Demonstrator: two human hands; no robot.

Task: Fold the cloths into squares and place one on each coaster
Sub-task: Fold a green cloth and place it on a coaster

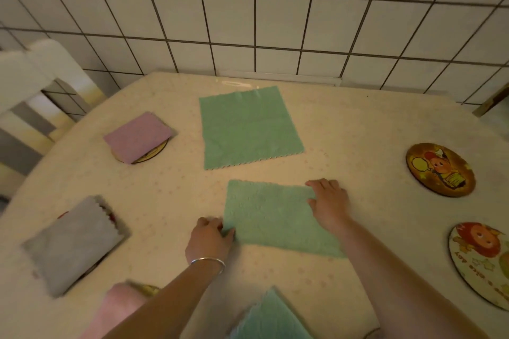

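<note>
Green cloth (278,217), folded to a rectangle, is lying near the tabletop's (358,132) front edge, the left hand (210,239) pinching its left corner and the right hand (329,205) pressing flat on its right end; edges need aligning before creasing it square.

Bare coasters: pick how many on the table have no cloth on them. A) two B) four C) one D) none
A: two coasters on the right lie uncovered, the far one and the near one, while the purple cloth and the grey cloth on the left each cover one.
</note>
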